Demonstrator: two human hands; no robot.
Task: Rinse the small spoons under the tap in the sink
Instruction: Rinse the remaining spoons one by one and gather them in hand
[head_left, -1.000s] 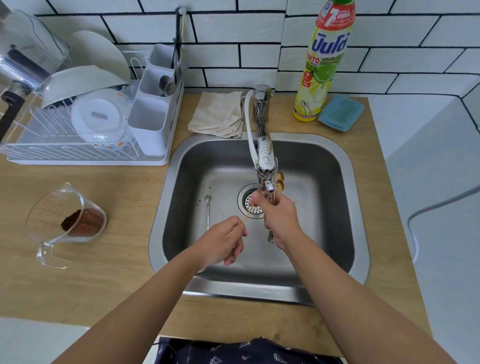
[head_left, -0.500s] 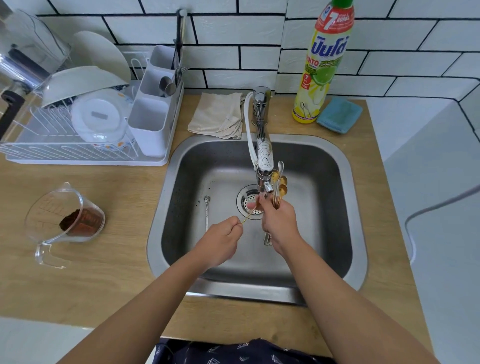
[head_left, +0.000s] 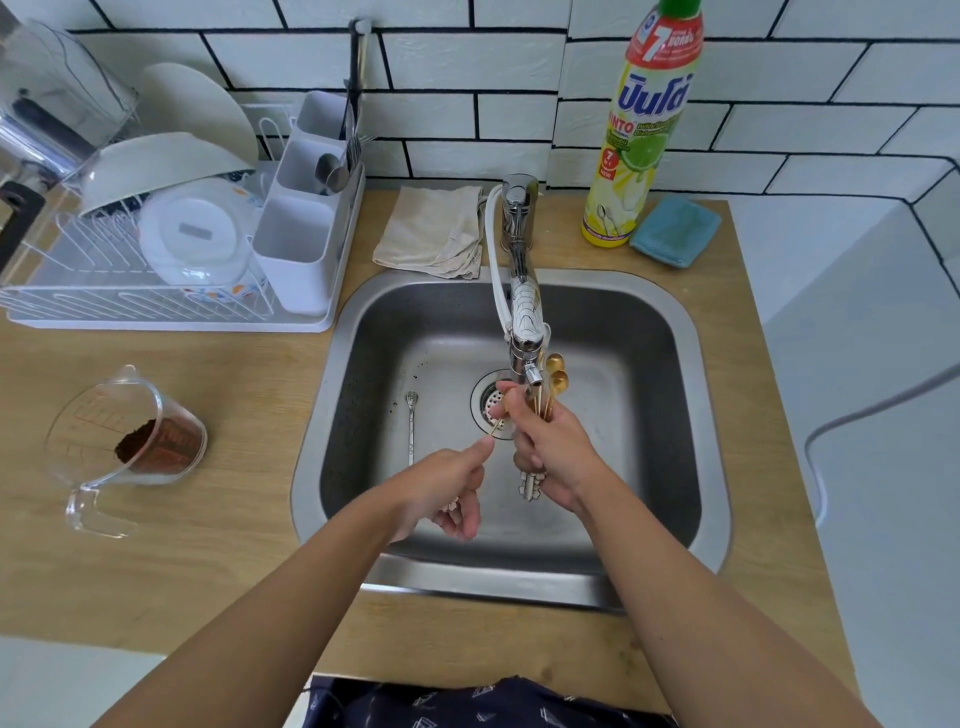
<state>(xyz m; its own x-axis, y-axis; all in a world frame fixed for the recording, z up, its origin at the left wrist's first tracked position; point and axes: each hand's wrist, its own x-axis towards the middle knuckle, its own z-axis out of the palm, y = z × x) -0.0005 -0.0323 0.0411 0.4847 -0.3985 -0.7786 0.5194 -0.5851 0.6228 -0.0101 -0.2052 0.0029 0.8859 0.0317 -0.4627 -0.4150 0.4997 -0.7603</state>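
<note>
A white tiled wall with dark grout backs a wooden bench (head_left: 218, 561) that carries a steel sink (head_left: 670, 332). Over the basin the right hand (head_left: 558, 447) grips a bunch of small spoons (head_left: 551, 384) upright, their gold bowls rising just beside the tap (head_left: 524, 322) spout and their handle ends sticking out below the palm. The left hand (head_left: 447, 488) is near it, thumb stretched towards the right hand, the other fingers curled in; a thin gold stick (head_left: 496, 427) shows between the two hands, and it cannot be told whether the left hand pinches it. One silver spoon (head_left: 411, 423) lies flat on the sink floor, left of the drain (head_left: 488, 402).

Behind the sink lie a folded beige cloth (head_left: 434, 231), a yellow dish-soap bottle (head_left: 644, 130) and a blue sponge (head_left: 675, 228). On the left a white dish rack (head_left: 171, 312) holds bowls and a cutlery caddy (head_left: 306, 228). In front of it a clear measuring jug (head_left: 119, 441) lies tipped, with brown powder inside.
</note>
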